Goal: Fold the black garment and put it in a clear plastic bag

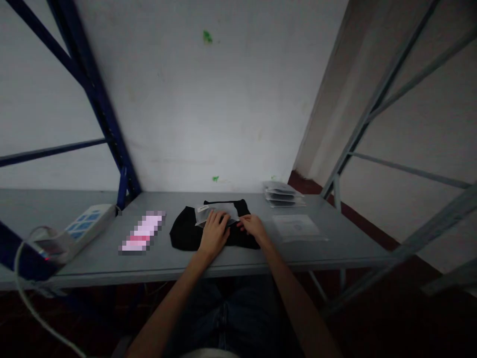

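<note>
At the far left of the flat grey metal table (335, 243), a white power strip with blue switches (86, 226) lies at an angle, a pale cable (22, 283) looping off its near end and down past the table edge. Just behind it a dark blue steel rack post (100, 107) rises steeply against the whitewashed wall. To the right of the strip, well apart from it, lies a flat pink and white oblong thing (143, 232), blurred beyond telling what it is. Next comes a folded black cloth garment (184, 231) spread in the middle of the table, and on its upper part rests a clear plastic packing bag with a white label (212, 213). The left hand (215, 232) lies palm down across the near edge of this bag and onto the cloth, its fingers (219, 219) laid flat and slightly spread, pressing rather than gripping. Just beside it, the right hand (253, 225) rests on the garment's right part, its fingers (244, 223) curled low toward the bag's right edge; whether they pinch the bag or the cloth cannot be told in the dim light. Further right, near the front half of the table, a single flat clear plastic bag (298, 227) lies by itself, and behind it, near the wall, sits a small stack of clear plastic bags (282, 195). A pale grey rack frame (357, 134) slants up at the table's right end.
</note>
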`<state>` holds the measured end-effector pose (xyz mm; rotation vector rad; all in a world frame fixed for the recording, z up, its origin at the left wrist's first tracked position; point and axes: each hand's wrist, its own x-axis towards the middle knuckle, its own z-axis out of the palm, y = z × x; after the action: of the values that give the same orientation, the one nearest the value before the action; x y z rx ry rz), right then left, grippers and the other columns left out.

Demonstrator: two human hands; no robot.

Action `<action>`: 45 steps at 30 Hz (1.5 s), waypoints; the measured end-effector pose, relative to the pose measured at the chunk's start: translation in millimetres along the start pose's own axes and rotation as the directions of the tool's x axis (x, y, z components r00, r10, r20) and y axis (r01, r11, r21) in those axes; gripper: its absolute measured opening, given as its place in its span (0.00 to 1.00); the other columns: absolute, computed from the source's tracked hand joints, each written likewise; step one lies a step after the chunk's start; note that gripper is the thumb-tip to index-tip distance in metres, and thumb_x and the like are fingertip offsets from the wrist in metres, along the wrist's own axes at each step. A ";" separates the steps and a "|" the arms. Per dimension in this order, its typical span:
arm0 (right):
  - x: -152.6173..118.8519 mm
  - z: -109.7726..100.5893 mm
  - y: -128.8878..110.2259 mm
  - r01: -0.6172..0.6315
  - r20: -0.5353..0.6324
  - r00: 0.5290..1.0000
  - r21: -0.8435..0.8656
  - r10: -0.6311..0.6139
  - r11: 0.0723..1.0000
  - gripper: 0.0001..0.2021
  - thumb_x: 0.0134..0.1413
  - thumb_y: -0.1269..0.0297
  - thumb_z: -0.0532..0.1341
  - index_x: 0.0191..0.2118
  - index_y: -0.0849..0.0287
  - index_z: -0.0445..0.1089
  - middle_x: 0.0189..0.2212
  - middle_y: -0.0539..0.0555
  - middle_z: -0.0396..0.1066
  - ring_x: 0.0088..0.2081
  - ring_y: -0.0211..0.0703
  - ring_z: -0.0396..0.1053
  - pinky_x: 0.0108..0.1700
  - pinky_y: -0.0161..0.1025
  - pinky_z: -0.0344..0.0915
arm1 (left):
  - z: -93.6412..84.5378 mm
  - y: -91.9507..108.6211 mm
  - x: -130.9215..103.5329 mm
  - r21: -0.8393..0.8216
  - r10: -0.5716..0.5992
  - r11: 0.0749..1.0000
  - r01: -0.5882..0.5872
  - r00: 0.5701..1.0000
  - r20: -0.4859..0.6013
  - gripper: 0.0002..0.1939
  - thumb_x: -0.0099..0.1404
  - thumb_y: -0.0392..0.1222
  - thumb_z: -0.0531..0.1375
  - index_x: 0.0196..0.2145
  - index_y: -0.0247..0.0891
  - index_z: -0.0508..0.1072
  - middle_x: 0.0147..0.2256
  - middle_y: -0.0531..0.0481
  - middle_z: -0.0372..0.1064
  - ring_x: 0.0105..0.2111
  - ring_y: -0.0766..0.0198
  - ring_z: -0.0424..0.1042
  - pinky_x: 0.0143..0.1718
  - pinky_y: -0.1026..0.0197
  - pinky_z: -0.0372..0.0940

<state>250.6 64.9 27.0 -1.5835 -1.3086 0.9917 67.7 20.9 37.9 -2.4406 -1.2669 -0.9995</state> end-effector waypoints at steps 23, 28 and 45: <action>-22.1 -12.3 -0.2 -0.028 0.048 0.998 -0.163 0.036 0.986 0.08 0.63 0.69 0.59 0.31 0.59 0.70 0.16 0.42 0.62 0.18 0.31 0.63 0.21 0.26 0.59 | -11.6 -15.7 7.1 0.195 0.268 0.937 -0.291 0.954 0.135 0.10 0.75 0.38 0.55 0.40 0.39 0.76 0.39 0.47 0.76 0.46 0.52 0.69 0.59 0.46 0.58; -29.2 -17.6 -0.8 -0.049 0.081 0.995 -0.171 0.063 0.984 0.08 0.64 0.70 0.57 0.32 0.59 0.68 0.14 0.42 0.63 0.17 0.32 0.65 0.22 0.27 0.64 | -37.0 -44.5 -26.2 0.233 0.177 0.952 -0.198 0.978 0.111 0.12 0.76 0.40 0.53 0.39 0.41 0.76 0.40 0.47 0.77 0.46 0.52 0.70 0.58 0.45 0.58; -16.8 -36.6 -3.0 0.117 0.036 0.993 -0.506 -0.114 0.855 0.09 0.66 0.62 0.60 0.38 0.58 0.77 0.27 0.51 0.78 0.28 0.38 0.75 0.32 0.31 0.63 | -54.2 -82.5 -14.6 0.075 -0.135 0.990 0.116 0.923 0.360 0.15 0.72 0.44 0.54 0.52 0.42 0.74 0.45 0.44 0.78 0.47 0.50 0.74 0.50 0.50 0.64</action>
<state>281.4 44.4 43.4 -1.8573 -1.7478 0.5962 -28.5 36.0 59.4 -2.6137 -1.5573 -0.5411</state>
